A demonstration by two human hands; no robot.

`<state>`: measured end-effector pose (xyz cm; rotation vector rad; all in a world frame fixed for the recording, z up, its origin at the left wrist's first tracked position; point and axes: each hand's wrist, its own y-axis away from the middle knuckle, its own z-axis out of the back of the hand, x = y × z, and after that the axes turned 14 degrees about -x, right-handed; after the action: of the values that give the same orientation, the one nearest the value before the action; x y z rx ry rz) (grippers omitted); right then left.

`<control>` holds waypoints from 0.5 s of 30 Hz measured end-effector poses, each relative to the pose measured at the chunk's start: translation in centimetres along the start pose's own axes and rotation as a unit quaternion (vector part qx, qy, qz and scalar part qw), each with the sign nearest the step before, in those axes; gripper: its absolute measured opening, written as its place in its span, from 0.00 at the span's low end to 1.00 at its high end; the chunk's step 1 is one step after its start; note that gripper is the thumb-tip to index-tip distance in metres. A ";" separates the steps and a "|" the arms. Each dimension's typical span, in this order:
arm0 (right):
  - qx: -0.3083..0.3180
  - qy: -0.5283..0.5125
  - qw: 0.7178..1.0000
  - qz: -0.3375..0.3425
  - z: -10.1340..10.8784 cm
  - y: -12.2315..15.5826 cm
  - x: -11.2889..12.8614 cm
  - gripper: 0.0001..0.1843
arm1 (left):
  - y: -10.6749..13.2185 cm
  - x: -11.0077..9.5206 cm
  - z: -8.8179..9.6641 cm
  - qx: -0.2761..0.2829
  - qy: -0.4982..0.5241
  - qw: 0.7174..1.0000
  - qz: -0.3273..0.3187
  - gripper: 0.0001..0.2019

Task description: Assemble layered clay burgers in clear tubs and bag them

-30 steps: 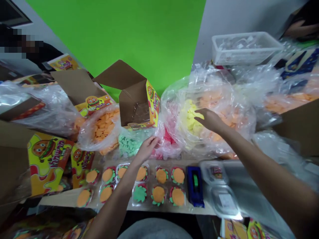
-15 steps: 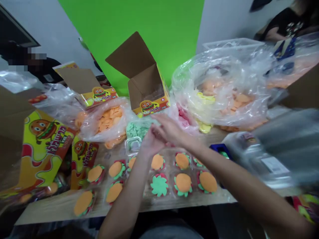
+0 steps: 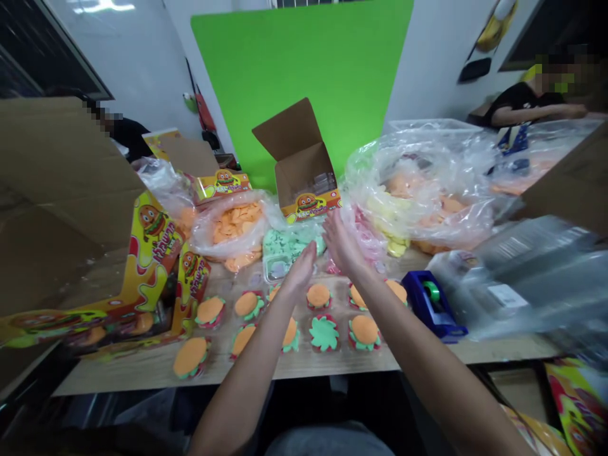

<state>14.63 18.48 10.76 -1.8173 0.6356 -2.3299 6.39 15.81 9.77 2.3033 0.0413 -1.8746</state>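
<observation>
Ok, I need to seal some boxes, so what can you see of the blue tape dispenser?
The tape dispenser has a chunky, dark blue plastic body with a green hub on top; whether it holds tape is unclear. It sits on the wooden tabletop near the front edge, beside blurred clear plastic packaging.

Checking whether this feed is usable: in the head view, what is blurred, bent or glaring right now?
Head view: the clear plastic packaging at right is smeared with blur; the bare left hand and bare right hand look fairly sharp; the wide lens slants the edges of the flat green backdrop; the clear plastic bag of orange pieces shows soft glare.
</observation>
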 end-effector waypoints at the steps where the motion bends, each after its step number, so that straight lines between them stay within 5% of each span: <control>1: -0.001 0.016 1.000 0.021 -0.1 0.7 0.0 0.35 | -0.1 -0.5 0.0 0.007 0.002 1.000 0.014 0.17; 5: 0.007 0.100 0.992 0.076 0.8 2.8 -2.1 0.29 | -0.4 -4.9 0.5 0.019 0.030 0.999 0.035 0.27; 8: -0.013 0.157 0.985 0.064 3.1 3.2 -4.2 0.25 | -0.6 -6.9 1.9 -0.009 -0.030 0.995 -0.091 0.25; 11: -0.019 0.182 0.981 0.064 6.4 3.9 -5.1 0.19 | -1.8 -6.0 5.0 -0.088 -0.243 0.942 -0.212 0.18; 15: -0.017 0.196 0.979 0.057 9.9 6.4 -5.0 0.16 | -6.4 -4.1 11.4 -0.219 -0.373 0.883 -0.181 0.14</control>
<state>24.37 11.94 5.68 -1.2940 0.8044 -2.6299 -6.31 20.80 10.79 1.2342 0.7460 -2.4796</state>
